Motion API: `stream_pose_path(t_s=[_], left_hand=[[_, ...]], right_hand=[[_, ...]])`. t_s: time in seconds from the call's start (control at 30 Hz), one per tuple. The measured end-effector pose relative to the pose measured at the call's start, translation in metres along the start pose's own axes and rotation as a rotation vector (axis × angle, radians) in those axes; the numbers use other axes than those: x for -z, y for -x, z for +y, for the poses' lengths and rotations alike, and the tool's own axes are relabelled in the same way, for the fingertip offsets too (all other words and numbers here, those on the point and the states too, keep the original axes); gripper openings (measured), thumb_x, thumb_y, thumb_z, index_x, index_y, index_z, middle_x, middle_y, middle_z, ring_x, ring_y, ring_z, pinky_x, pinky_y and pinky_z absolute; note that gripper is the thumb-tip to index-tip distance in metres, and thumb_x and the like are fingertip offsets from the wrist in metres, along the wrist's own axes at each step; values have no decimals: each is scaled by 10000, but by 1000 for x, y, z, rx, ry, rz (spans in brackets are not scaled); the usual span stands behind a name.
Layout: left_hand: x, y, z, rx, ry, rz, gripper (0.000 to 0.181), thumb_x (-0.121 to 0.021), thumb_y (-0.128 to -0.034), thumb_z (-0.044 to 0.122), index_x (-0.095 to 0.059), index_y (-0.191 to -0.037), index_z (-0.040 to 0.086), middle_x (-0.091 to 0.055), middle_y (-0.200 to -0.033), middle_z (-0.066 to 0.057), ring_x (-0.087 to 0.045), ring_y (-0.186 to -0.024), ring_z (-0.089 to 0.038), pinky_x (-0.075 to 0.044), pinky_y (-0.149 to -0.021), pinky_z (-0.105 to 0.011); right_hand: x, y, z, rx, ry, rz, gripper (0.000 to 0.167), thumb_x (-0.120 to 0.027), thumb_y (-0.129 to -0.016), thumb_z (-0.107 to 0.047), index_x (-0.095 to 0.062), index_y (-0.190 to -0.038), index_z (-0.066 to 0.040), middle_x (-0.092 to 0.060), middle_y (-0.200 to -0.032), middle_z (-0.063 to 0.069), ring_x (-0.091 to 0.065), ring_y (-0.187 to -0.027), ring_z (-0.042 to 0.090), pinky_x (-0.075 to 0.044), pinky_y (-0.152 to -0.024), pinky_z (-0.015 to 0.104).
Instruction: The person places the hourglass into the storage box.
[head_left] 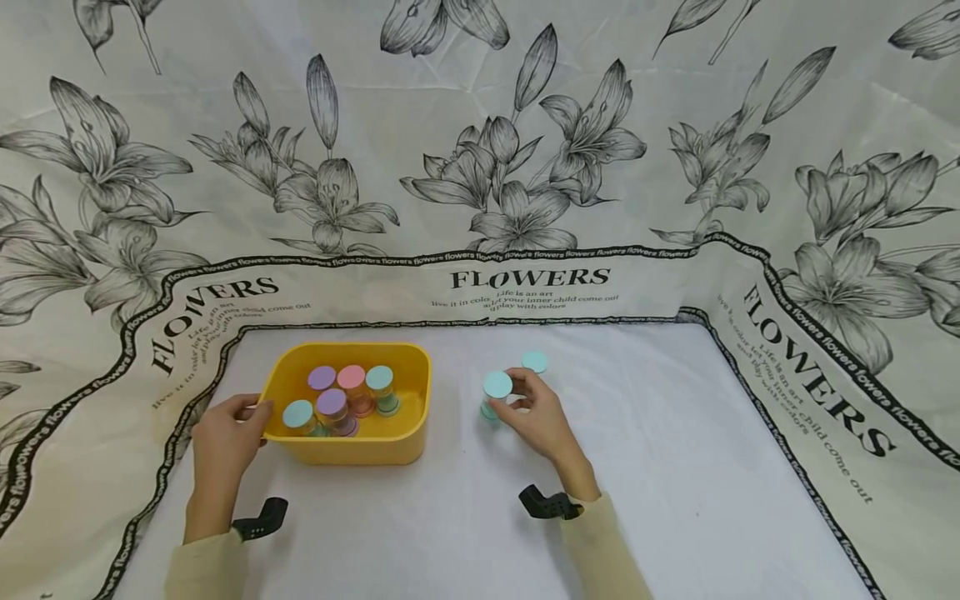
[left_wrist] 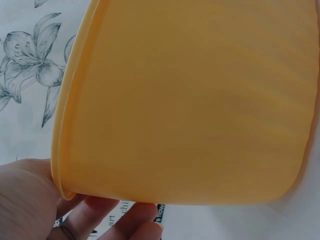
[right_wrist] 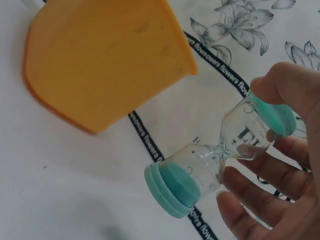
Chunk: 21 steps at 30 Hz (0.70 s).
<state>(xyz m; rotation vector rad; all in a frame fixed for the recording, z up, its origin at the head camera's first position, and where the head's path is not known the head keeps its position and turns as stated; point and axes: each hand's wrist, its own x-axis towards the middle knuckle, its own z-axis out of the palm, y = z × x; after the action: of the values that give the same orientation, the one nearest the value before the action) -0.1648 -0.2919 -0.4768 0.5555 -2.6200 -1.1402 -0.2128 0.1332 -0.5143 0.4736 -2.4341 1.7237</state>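
My left hand (head_left: 228, 433) grips the left rim of a yellow plastic bin (head_left: 352, 450), thumb at the rim and fingers along the outer wall. Inside the bin stand several hourglasses: two with purple caps, such as the purple hourglass (head_left: 332, 403), a pink hourglass (head_left: 351, 377) and teal ones, such as the teal hourglass (head_left: 380, 378). To the right of the bin, my right hand (head_left: 536, 417) pinches another teal-capped hourglass (right_wrist: 222, 145) by its upper cap. Its teal sand lies in the lower bulb. Whether its base touches the table cannot be told.
Just behind my right hand stands one more teal-capped hourglass (head_left: 535, 361), mostly hidden below its cap. A white cloth covers the table (head_left: 675, 500). Flower-printed fabric (head_left: 517, 167) with a black border rises at the back and both sides.
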Motion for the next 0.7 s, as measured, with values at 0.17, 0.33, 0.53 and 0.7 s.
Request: stream_pose_path(t_s=[0.17, 0.33, 0.53, 0.7], left_hand=[[0, 0, -1, 5, 6, 7, 479, -604, -1011, 344, -668, -1277, -49, -727, -1048, -270, -714, -621, -174, -544, -511, -192], [1, 0, -2, 11, 13, 5, 491, -602, -1012, 350, -663, -1281, -56, -724, -1055, -276, -712, -619, -172, -549, -512, -201], [2, 0, -3, 8, 10, 13, 493, -603, -1013, 349, -660, -1281, -61, -725, -1052, -279, -708, -612, -173, -547, -505, -206], [0, 0, 0, -18, 0, 7, 462, -611, -1010, 327, -668, -1274, -48, -736, -1036, -266, -702, -609, -170, -553, -516, -211]], right_hand=[[-4, -20, -23, 94, -39, -9, 445, -767, -912, -94, -588, -1315, -33, -674, -1229, 150, -657, -1106, 208, -583, -862, 357], [-9, -39, -53, 177, -120, -49, 424, -746, -916, -75, -585, -1306, -39, -666, -1218, 147, -640, -1058, 171, -557, -859, 308], [-22, -58, -91, 253, -106, -146, 447, -730, -914, -99, -580, -1332, -46, -662, -1228, 135, -635, -1070, 240, -565, -888, 327], [-36, -67, -114, 283, -26, -268, 452, -758, -901, -140, -604, -1319, -66, -685, -1218, 88, -656, -1070, 203, -590, -895, 352]])
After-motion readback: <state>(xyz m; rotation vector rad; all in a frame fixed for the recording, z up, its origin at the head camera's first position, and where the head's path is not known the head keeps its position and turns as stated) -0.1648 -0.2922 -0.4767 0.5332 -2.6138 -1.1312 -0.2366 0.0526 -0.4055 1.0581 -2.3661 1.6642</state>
